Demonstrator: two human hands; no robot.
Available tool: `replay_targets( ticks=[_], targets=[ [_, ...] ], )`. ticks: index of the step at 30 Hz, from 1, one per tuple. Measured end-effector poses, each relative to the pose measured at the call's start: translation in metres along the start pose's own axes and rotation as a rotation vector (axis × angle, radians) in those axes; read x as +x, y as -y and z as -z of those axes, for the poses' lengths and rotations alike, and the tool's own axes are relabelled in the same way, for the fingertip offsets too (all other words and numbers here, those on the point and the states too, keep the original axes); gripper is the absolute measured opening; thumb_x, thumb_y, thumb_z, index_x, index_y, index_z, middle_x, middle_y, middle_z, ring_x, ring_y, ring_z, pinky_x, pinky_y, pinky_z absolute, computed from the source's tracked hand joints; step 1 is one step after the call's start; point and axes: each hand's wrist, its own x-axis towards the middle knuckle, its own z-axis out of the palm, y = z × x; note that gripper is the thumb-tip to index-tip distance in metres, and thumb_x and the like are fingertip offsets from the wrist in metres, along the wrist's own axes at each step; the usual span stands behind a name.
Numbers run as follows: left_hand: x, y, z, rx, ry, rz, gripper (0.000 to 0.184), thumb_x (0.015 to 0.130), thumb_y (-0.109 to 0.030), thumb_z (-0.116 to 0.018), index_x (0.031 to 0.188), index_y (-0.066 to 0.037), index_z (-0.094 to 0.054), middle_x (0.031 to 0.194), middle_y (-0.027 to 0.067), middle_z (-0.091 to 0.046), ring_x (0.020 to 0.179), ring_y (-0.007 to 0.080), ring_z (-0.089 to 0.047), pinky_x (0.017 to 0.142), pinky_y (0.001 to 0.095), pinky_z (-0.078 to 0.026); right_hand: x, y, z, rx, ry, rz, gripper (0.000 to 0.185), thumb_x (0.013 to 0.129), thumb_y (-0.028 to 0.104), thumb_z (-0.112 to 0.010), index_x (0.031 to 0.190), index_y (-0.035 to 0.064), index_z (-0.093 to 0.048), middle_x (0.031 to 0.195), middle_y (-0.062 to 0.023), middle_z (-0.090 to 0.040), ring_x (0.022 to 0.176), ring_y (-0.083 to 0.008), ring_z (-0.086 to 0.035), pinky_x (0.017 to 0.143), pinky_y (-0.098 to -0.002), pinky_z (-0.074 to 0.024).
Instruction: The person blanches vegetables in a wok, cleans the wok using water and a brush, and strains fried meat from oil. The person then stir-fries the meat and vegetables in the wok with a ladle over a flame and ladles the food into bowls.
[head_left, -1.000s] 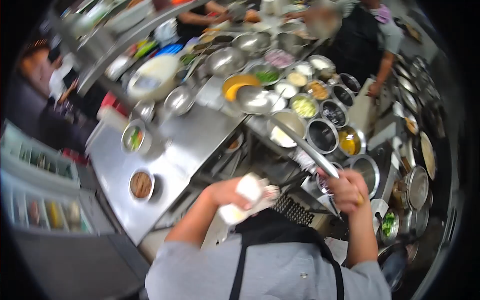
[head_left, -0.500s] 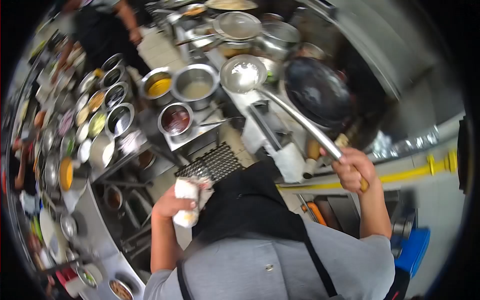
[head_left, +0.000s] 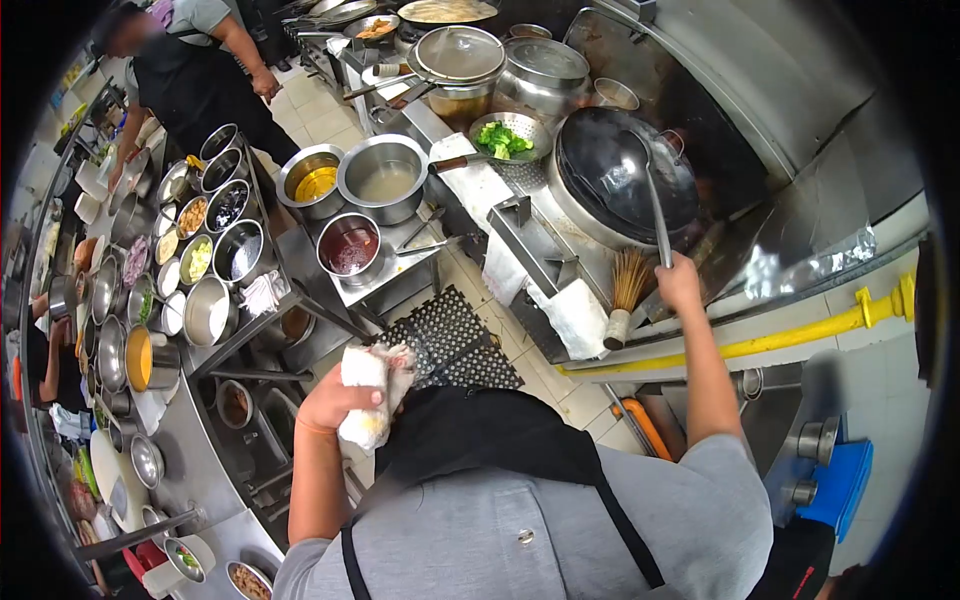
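My left hand [head_left: 338, 402] is wrapped round a folded white cloth [head_left: 365, 425] with yellowish stains, in front of my black apron. My right hand [head_left: 680, 283] grips the end of a long metal ladle [head_left: 657, 205]. The ladle's head lies inside a dark wok [head_left: 590, 185] on the stove, where its bowl is hard to make out against the dark metal. Faint steam seems to hang over the wok. Just below the wok, near my right hand, is a bamboo brush [head_left: 628, 285].
Left of the wok a perforated strainer [head_left: 535, 135] holds broccoli [head_left: 503, 140]. Pots of yellow liquid, cloudy liquid and red sauce [head_left: 348, 245] stand on a low steel stand. Several ingredient bowls fill the left counter. A co-worker [head_left: 190, 80] stands at upper left. A yellow pipe [head_left: 800, 330] runs at right.
My right hand has moved the ladle from above the broccoli strainer into the wok, reaching farther forward. My left hand still holds the cloth, shifted slightly left.
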Motion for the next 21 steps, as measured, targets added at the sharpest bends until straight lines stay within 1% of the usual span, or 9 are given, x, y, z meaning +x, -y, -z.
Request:
replay_targets(
  ticks=[1, 4, 6, 7, 11, 14, 17, 19, 21],
  targets=[
    [0.001, 0.006, 0.017, 0.008, -0.024, -0.001, 0.064, 0.061, -0.008, -0.072, 0.119, 0.004, -0.050, 0.096, 0.0161, -0.062, 0.071, 0.0272, -0.064, 0.062, 0.0390, -0.056, -0.012, 0.017, -0.003, -0.098, -0.109, -0.090, 0.036, 0.075, 0.012, -0.059, 0.108, -0.0013, -0.055, 0.082, -0.0246, -0.059, 0.085, -0.0486, -0.055, 0.078, -0.0443, -0.0484],
    [-0.004, 0.002, 0.041, 0.007, -0.087, -0.016, 0.059, 0.065, -0.009, -0.070, 0.120, 0.004, -0.051, 0.096, 0.0160, -0.062, 0.072, 0.0256, -0.064, 0.064, 0.0379, -0.055, -0.036, 0.054, -0.026, 0.085, -0.293, 0.124, 0.036, 0.083, 0.011, -0.057, 0.118, 0.0017, -0.051, 0.076, -0.0189, -0.059, 0.069, -0.0380, -0.060, 0.064, -0.0414, -0.0516],
    [-0.014, 0.006, 0.068, -0.027, -0.156, 0.050, 0.055, 0.069, -0.008, -0.068, 0.121, 0.003, -0.052, 0.098, 0.0138, -0.062, 0.075, 0.0244, -0.064, 0.065, 0.0365, -0.055, -0.045, 0.118, -0.015, 0.974, 0.257, -0.389, 0.032, 0.089, 0.009, -0.053, 0.121, 0.0054, -0.051, 0.069, -0.0075, -0.055, 0.046, -0.0190, -0.053, 0.042, -0.0308, -0.0456],
    [-0.019, 0.001, 0.075, 0.013, -0.162, 0.043, 0.054, 0.071, -0.008, -0.067, 0.122, 0.003, -0.052, 0.100, 0.0106, -0.063, 0.078, 0.0223, -0.064, 0.067, 0.0344, -0.055, -0.048, 0.156, -0.013, 1.262, 0.311, -0.498, 0.032, 0.091, 0.007, -0.050, 0.124, 0.0092, -0.051, 0.065, 0.0006, -0.049, 0.038, -0.0051, -0.039, 0.032, -0.0213, -0.0340],
    [-0.047, -0.004, 0.125, -0.034, -0.203, 0.094, 0.052, 0.072, -0.007, -0.067, 0.121, 0.003, -0.054, 0.110, 0.0093, -0.062, 0.088, 0.0185, -0.062, 0.076, 0.0310, -0.052, -0.027, 0.239, -0.041, 2.100, 0.914, -0.813, 0.026, 0.095, 0.013, -0.042, 0.116, 0.0029, -0.053, 0.066, 0.0007, -0.046, 0.040, -0.0043, -0.040, 0.032, -0.0211, -0.0325],
    [-0.082, -0.004, 0.178, -0.090, -0.309, 0.088, 0.052, 0.071, -0.007, -0.067, 0.121, 0.004, -0.054, 0.109, 0.0093, -0.062, 0.092, 0.0187, -0.061, 0.080, 0.0309, -0.050, -0.013, 0.336, -0.088, 2.022, 1.248, -1.011, 0.028, 0.095, 0.016, -0.045, 0.119, 0.0021, -0.052, 0.066, 0.0029, -0.045, 0.039, -0.0032, -0.038, 0.032, -0.0203, -0.0329],
    [-0.106, 0.008, 0.212, -0.213, -0.340, 0.050, 0.052, 0.072, -0.006, -0.065, 0.122, 0.004, -0.053, 0.109, 0.0093, -0.062, 0.094, 0.0188, -0.060, 0.082, 0.0309, -0.049, 0.015, 0.393, -0.156, 1.821, 1.401, -0.880, 0.026, 0.094, 0.018, -0.050, 0.116, 0.0039, -0.054, 0.058, 0.0054, -0.041, 0.038, -0.0023, -0.035, 0.031, -0.0195, -0.0304],
    [-0.119, 0.008, 0.222, -0.262, -0.409, 0.051, 0.052, 0.072, -0.006, -0.064, 0.122, 0.004, -0.053, 0.107, 0.0094, -0.062, 0.092, 0.0190, -0.061, 0.080, 0.0307, -0.049, 0.048, 0.430, -0.221, 1.476, 1.304, -0.666, 0.017, 0.091, 0.020, -0.054, 0.080, 0.0071, -0.053, 0.055, 0.0039, -0.042, 0.037, -0.0064, -0.038, 0.030, -0.0225, -0.0301],
    [-0.129, 0.005, 0.228, -0.280, -0.425, 0.057, 0.052, 0.072, -0.006, -0.064, 0.123, 0.004, -0.053, 0.107, 0.0096, -0.062, 0.091, 0.0194, -0.061, 0.080, 0.0308, -0.049, 0.067, 0.487, -0.273, 1.151, 0.987, -0.394, 0.019, 0.087, 0.010, -0.058, 0.071, 0.0060, -0.049, 0.053, -0.0018, -0.046, 0.037, -0.0108, -0.041, 0.032, -0.0265, -0.0326]
  ],
)
